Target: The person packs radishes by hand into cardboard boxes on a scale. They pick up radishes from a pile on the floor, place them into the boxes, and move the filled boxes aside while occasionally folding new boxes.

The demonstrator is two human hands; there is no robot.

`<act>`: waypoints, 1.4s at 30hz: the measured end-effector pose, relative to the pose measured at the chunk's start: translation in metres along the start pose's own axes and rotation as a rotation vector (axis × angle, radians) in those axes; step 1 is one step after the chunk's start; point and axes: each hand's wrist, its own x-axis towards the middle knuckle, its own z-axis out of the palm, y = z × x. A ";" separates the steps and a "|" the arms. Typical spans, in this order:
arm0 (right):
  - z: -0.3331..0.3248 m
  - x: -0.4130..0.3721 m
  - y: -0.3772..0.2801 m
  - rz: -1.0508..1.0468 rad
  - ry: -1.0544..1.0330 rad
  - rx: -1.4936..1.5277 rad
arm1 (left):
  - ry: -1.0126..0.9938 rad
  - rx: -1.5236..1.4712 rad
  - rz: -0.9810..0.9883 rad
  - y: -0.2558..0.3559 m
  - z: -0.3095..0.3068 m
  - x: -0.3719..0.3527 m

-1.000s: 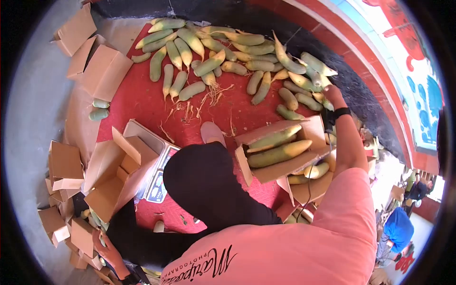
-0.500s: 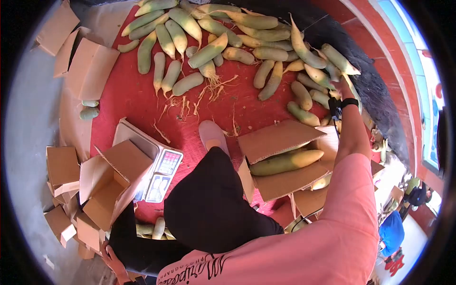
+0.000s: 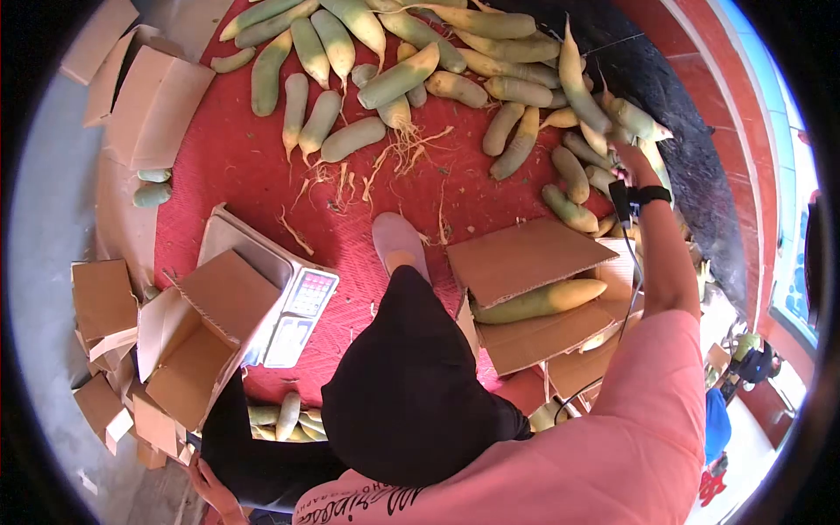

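Observation:
My right hand (image 3: 625,159), with a black band at the wrist, reaches into the right end of a heap of long green radishes (image 3: 516,72). Its fingers are closed round the end of a green radish (image 3: 619,133), partly hidden among its neighbours. Low on the left, my left hand (image 3: 213,486) rests beside my knee, fingers stretched out right at the bottom flap of an open carton (image 3: 188,385). Between my arms, another open carton (image 3: 525,258) holds a large green radish (image 3: 542,302) lying lengthwise.
A scale (image 3: 297,302) with a keypad stands on the red mat (image 3: 236,166), partly under the left carton. More cardboard boxes (image 3: 105,302) are stacked at the left. My foot (image 3: 399,241) is on the mat, near loose root trimmings. A black sheet (image 3: 691,166) edges the heap.
The view has shifted a little. The radishes by my right hand have turned slightly, and that hand stays at the heap's right end. My left hand has barely moved.

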 end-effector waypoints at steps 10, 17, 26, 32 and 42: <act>0.126 -0.199 -0.117 -0.285 -0.609 -0.097 | 0.042 0.085 0.006 0.006 -0.003 -0.001; 0.091 -0.067 -0.094 -0.944 0.503 -0.733 | 0.031 0.080 -0.038 0.022 0.000 -0.011; 0.076 -0.029 -0.087 -0.735 0.578 -1.439 | 0.124 0.113 -0.038 -0.010 -0.001 -0.017; 0.095 -0.058 -0.096 -1.037 0.409 -1.508 | 0.183 0.056 -0.023 -0.001 0.005 -0.019; 0.188 -0.262 -0.176 -1.073 -0.083 -0.578 | 0.278 0.027 0.078 0.004 0.009 -0.027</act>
